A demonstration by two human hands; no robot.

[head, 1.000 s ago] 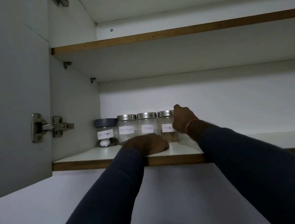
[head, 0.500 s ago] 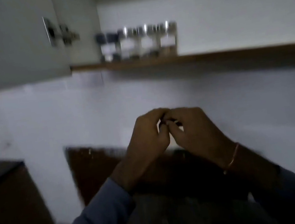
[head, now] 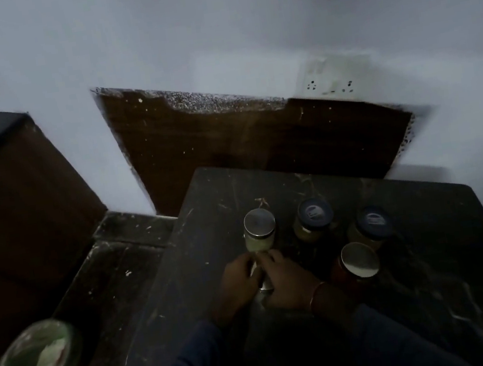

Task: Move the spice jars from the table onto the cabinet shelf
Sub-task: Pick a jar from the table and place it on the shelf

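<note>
Spice jar between the hands (head: 263, 283) — only slivers of pale glass and metal show, standing on the dark table (head: 436, 295); left hand (head: 238, 282) and right hand (head: 288, 281) both have fingers wrapped around it. Count: five jars on the table — three steel-lidded including the held one, two blue-lidded. Half a second earlier the hands met empty in mid-air below the shelf.

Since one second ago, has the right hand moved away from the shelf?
Yes. The right hand has come down to the dark table, closing with the left hand around a jar.
</note>
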